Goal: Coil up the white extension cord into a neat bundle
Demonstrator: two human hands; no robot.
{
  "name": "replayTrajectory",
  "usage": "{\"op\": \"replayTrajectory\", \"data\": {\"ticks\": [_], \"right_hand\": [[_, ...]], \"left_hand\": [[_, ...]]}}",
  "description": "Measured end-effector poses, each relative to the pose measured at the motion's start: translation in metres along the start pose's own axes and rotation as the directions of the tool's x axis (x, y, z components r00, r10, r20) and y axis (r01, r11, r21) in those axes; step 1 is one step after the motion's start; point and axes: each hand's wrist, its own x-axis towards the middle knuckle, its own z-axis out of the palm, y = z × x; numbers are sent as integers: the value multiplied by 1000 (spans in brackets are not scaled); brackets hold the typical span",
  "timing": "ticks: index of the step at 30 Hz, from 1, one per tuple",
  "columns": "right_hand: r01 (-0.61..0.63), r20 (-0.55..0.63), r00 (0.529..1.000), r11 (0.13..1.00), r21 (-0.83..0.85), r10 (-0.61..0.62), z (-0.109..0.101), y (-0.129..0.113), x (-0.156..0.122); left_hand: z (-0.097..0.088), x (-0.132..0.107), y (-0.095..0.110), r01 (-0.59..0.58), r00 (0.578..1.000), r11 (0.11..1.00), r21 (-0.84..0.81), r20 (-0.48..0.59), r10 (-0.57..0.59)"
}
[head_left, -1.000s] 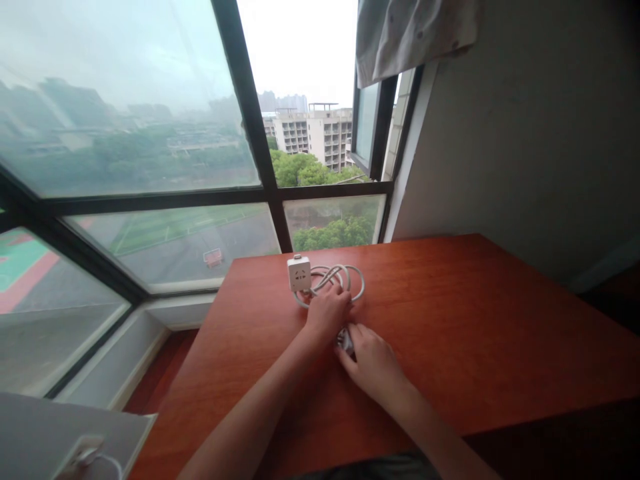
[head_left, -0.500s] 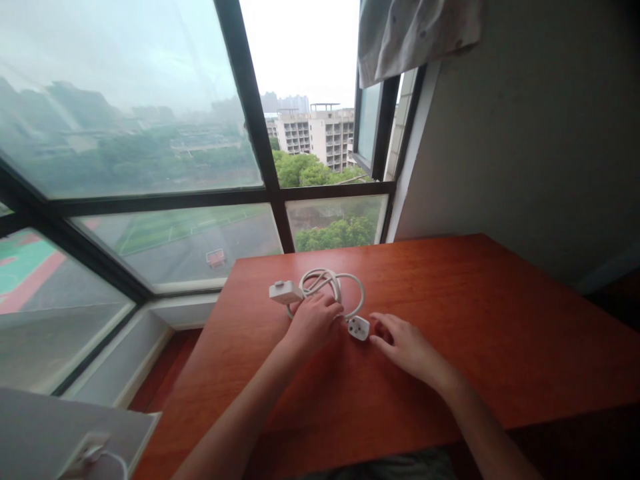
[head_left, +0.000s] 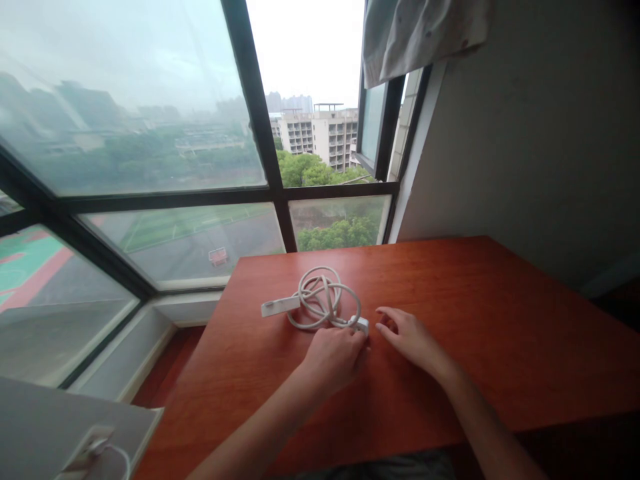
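A white extension cord lies on the reddish-brown table, its cable (head_left: pixel 326 293) looped in loose coils. At the left end of it is a long white block (head_left: pixel 280 307), which looks like a small power strip. On the right is the white plug (head_left: pixel 360 324), partly covered by fingers. My left hand (head_left: pixel 336 353) is closed on this plug, its fingertips partly hidden behind the knuckles. Just to the right, my right hand (head_left: pixel 407 337) is held over the table, thumb and fingers curved apart with nothing between them.
The wooden table (head_left: pixel 475 320) reaches the windows (head_left: pixel 175 133) at the back and a grey wall (head_left: pixel 520 160) on the right. A curtain (head_left: pixel 425 40) hangs at the upper right. At the lower left, a wall socket (head_left: pixel 90 450) has a white cable plugged in.
My left hand has moved from the coil toward me and right, onto the plug. The white block has turned and shifted slightly left. My right hand has drawn slightly away from the plug.
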Motion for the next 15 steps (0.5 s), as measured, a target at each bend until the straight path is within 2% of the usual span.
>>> {"op": "replayTrajectory", "data": {"ticks": [3,9,15], "right_hand": [[13,-8,1000,1000,-10,-13,3,2,2],[13,-8,1000,1000,-26,-14,6,3,2],[11,-1,1000,1000,4,-11,8,1,2]], "left_hand": [[8,2,-2,32,999,999,-2,27,-32],[25,3,-14,152,988,988,27,5,-152],[29,6,-24,136,989,990,48,-57,-133]]}}
